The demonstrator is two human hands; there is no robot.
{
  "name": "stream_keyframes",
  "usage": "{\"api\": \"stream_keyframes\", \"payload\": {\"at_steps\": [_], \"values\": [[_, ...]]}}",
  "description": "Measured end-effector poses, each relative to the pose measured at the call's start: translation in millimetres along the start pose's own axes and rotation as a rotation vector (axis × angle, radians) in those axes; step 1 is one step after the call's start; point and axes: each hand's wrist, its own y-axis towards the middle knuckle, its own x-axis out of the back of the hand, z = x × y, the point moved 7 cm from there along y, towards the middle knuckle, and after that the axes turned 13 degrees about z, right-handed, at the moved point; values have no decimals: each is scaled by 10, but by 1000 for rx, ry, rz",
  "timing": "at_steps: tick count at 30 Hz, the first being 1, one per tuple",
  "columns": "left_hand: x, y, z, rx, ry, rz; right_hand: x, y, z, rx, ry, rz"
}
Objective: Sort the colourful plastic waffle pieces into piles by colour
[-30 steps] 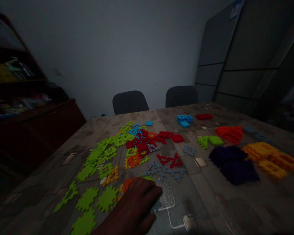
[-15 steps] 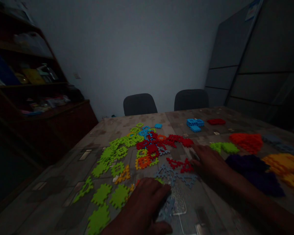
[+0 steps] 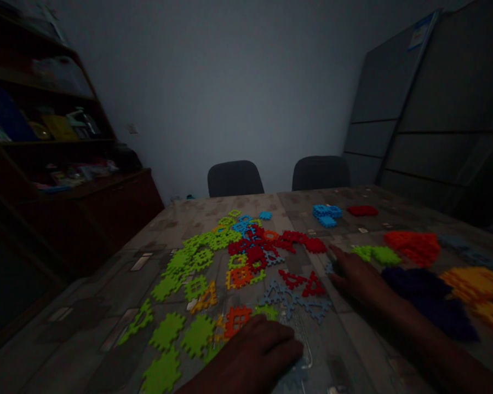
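Observation:
My left hand (image 3: 263,350) is low at the table's near side, its fingers bent over a grey-blue interlocking plastic piece (image 3: 296,376); the thumb is hidden. Right of the middle, my right hand (image 3: 355,276) has a small grey piece (image 3: 329,267) between thumb and forefinger, only partly visible. Between the hands lie grey triangular frames (image 3: 312,303) and red triangular frames (image 3: 313,284). An orange window-shaped piece (image 3: 236,320) and green square pieces (image 3: 199,335) are beside my left hand. Further back spreads a mixed heap of red pieces (image 3: 254,257) and green ones (image 3: 184,260).
Sorted piles stand on the right: blue (image 3: 326,213), dark red (image 3: 362,210), orange-red (image 3: 413,246), green (image 3: 380,254), purple (image 3: 427,298), yellow (image 3: 480,290) and grey (image 3: 464,249). Two chairs (image 3: 235,178) are behind the table (image 3: 148,317). A shelf unit (image 3: 78,180) is at left.
My left hand has shifted right and nearer to me, with the grey piece moving along under it, uncovering the orange window-shaped piece. My right hand has moved slightly right. The view has tilted up a little.

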Motion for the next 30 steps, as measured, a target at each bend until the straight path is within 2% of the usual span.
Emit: {"api": "stream_keyframes", "payload": {"at_steps": [5,8,14,23,26,28,30], "values": [[299,-150,131,161,-80,-83,40,3,-111,15,34,-41],[385,-219,217,186,-59,-150,-29,35,-153,33,45,-34],[404,-205,258,199,17,-154,-191,86,-147,93,78,32],[379,-216,372,233,192,-163,-51,74,-95,136,162,-14],[435,-245,408,262,190,-160,70,-16,99,219,193,-42],[492,-281,445,287,189,-173,105,-179,362,338,277,-28],[559,-331,486,312,201,-211,46,-396,685,458,396,63]]}}
